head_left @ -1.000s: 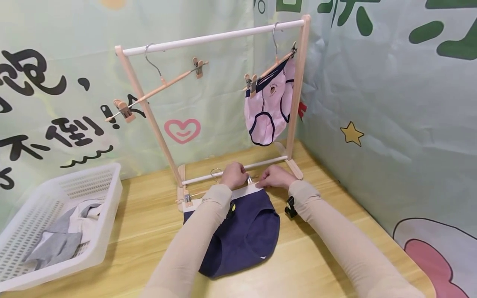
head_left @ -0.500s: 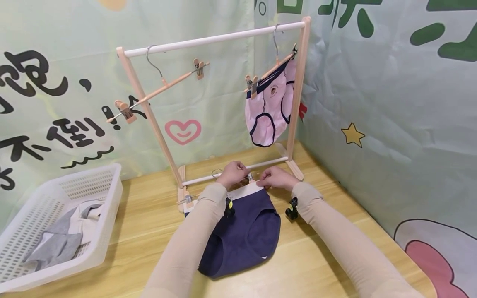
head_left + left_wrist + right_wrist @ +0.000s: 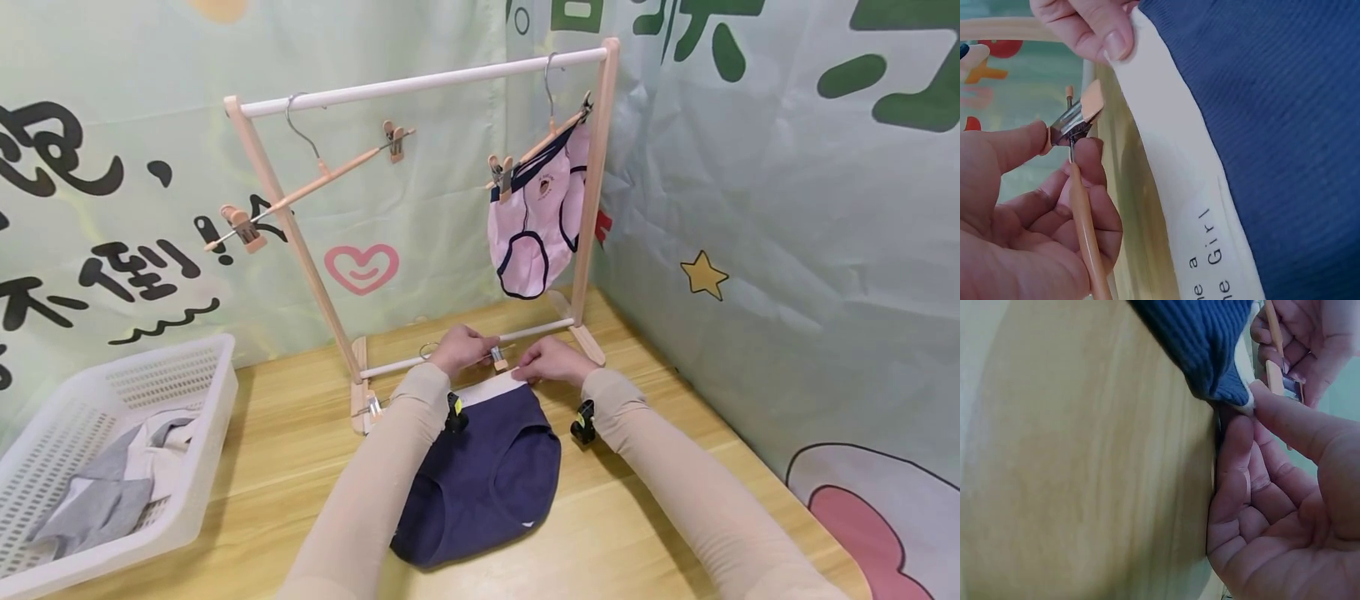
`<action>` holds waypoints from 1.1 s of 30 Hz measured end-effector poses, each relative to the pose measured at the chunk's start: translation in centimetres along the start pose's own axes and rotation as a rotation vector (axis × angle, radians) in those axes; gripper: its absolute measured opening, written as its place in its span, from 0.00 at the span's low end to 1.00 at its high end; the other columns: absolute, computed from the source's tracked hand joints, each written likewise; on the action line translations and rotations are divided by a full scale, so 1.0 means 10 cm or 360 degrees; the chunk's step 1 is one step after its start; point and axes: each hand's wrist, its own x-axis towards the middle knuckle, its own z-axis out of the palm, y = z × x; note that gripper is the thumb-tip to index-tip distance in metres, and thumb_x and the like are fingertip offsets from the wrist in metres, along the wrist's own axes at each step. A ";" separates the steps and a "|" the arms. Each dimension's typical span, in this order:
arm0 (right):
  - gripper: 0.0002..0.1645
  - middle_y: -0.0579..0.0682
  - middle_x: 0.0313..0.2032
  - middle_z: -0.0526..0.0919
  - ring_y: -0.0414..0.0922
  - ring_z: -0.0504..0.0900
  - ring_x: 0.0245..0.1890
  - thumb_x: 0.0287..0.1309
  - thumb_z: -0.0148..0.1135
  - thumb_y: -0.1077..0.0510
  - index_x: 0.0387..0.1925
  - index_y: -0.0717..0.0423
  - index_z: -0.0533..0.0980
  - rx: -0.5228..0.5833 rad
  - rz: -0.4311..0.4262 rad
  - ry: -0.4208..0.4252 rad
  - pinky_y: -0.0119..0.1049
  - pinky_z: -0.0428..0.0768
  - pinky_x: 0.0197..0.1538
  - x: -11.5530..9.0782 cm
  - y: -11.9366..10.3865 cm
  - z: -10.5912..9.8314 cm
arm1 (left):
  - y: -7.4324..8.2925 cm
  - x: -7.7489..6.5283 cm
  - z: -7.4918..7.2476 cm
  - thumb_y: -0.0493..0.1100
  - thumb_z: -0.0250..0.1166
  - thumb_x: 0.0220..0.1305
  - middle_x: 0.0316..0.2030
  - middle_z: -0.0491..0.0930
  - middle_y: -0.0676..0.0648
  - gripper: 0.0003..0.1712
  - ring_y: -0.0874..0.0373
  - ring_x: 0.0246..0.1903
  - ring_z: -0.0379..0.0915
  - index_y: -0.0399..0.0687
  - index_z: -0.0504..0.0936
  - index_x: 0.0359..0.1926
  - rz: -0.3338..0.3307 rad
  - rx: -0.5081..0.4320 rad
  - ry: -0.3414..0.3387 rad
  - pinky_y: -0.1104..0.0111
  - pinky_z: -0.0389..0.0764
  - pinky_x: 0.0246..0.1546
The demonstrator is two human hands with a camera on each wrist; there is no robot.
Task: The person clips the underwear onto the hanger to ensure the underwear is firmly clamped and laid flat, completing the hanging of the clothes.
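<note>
Head view from above, facing forward and down, wrist views close up, sharing one clip (image 3: 1090, 100)

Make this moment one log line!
left fingers: pinch hanger clip; right fingers: pinch white waistband of navy briefs; clip: apart from waistband; pink briefs: on rack

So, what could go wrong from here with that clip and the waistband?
The clip in the left hand sits apart from the white waistband, so it might miss the band or bite it crookedly. The right hand pinches the waistband's corner close to that clip, so its fingers could get nipped.
</note>
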 end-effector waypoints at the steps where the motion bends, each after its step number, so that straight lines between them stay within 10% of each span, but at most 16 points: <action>1: 0.12 0.46 0.27 0.89 0.40 0.84 0.29 0.65 0.75 0.56 0.39 0.64 0.88 0.0006 -0.0005 -0.0002 0.32 0.79 0.36 0.00 0.00 0.00 | 0.00 0.00 0.00 0.49 0.69 0.75 0.27 0.89 0.45 0.18 0.55 0.32 0.81 0.35 0.91 0.39 0.0006 -0.0022 -0.0016 0.64 0.82 0.43; 13: 0.10 0.44 0.30 0.89 0.38 0.80 0.30 0.65 0.74 0.58 0.40 0.63 0.87 0.0106 -0.0036 0.0006 0.31 0.77 0.36 0.06 0.05 0.08 | -0.07 0.02 -0.04 0.36 0.68 0.73 0.26 0.85 0.49 0.15 0.59 0.28 0.82 0.25 0.87 0.52 -0.0032 -0.0487 -0.0096 0.68 0.85 0.41; 33: 0.15 0.48 0.35 0.91 0.38 0.82 0.34 0.70 0.70 0.55 0.47 0.65 0.88 0.0212 -0.0011 0.0091 0.32 0.80 0.39 0.00 0.06 0.05 | -0.05 0.00 0.04 0.33 0.68 0.72 0.28 0.88 0.47 0.15 0.59 0.27 0.84 0.24 0.86 0.54 -0.0012 -0.0586 -0.0112 0.69 0.87 0.40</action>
